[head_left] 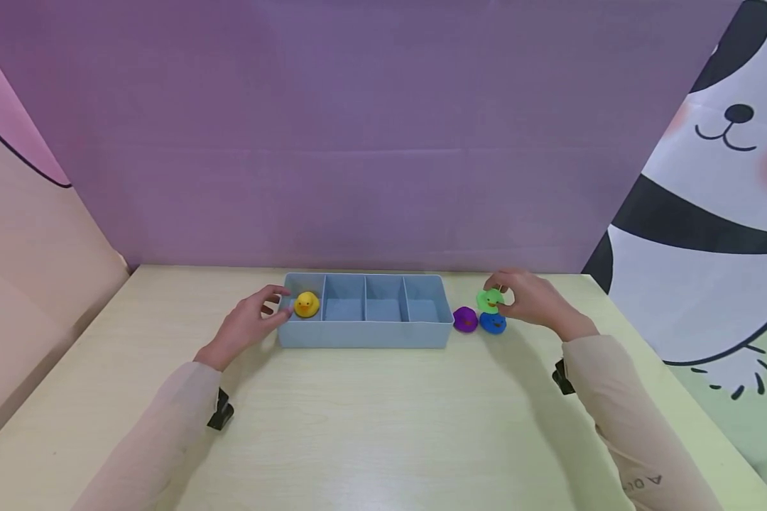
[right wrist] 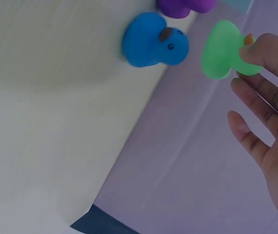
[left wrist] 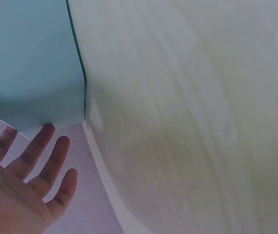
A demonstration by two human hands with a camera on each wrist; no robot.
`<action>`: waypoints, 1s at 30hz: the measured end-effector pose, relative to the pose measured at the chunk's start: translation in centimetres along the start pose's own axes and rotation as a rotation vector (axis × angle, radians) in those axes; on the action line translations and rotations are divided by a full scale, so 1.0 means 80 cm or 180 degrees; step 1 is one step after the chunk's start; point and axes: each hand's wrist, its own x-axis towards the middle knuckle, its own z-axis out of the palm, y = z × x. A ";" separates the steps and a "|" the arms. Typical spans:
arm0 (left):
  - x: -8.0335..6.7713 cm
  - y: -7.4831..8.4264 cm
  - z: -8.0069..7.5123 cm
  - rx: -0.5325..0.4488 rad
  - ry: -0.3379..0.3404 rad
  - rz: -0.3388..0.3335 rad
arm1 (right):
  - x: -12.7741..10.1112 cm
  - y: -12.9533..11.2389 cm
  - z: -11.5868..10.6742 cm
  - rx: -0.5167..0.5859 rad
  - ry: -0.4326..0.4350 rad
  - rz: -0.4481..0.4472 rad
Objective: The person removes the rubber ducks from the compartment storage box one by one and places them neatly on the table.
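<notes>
Between thumb and fingers my right hand (head_left: 529, 299) pinches a green rubber duck (head_left: 488, 301), held above the table behind a blue rubber duck (head_left: 493, 323). A purple rubber duck (head_left: 465, 319) sits just left of the blue one, beside the right end of a light blue box (head_left: 366, 335) with several compartments in a row. In the leftmost compartment rests a yellow rubber duck (head_left: 307, 304). My left hand (head_left: 246, 323) is at the box's left end, thumb and fingers spread around that end; the left wrist view shows its fingertips (left wrist: 46, 130) at the wall.
The box stands near the back edge of a pale wooden table (head_left: 371, 426). Close behind rises a purple backdrop (head_left: 371, 142). A panda picture (head_left: 709, 284) covers the wall on the right, and a pale wall (head_left: 32, 270) borders the left side.
</notes>
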 end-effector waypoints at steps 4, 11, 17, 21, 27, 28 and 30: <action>0.000 0.001 0.000 0.0003 -0.0004 -0.0019 | -0.009 0.012 0.000 0.0010 0.0007 0.0077; -0.001 0.004 -0.002 -0.0011 -0.0014 -0.0017 | -0.023 0.030 -0.002 0.0018 0.0066 0.0103; -0.001 0.003 -0.002 0.0006 0.0004 0.0020 | -0.033 0.047 0.000 0.0010 0.0070 0.0194; -0.001 0.002 -0.001 0.0003 0.0005 0.0018 | -0.040 0.054 0.002 0.0073 -0.0008 0.0261; -0.001 0.002 -0.001 -0.0001 -0.0008 0.0010 | -0.046 0.062 0.012 0.0130 -0.0107 0.0334; -0.001 0.002 -0.001 0.0001 -0.0013 0.0020 | -0.047 0.063 0.014 0.0125 -0.0106 0.0346; -0.001 0.002 -0.001 0.0002 -0.0017 0.0025 | -0.048 0.066 0.019 0.0133 -0.0093 0.0364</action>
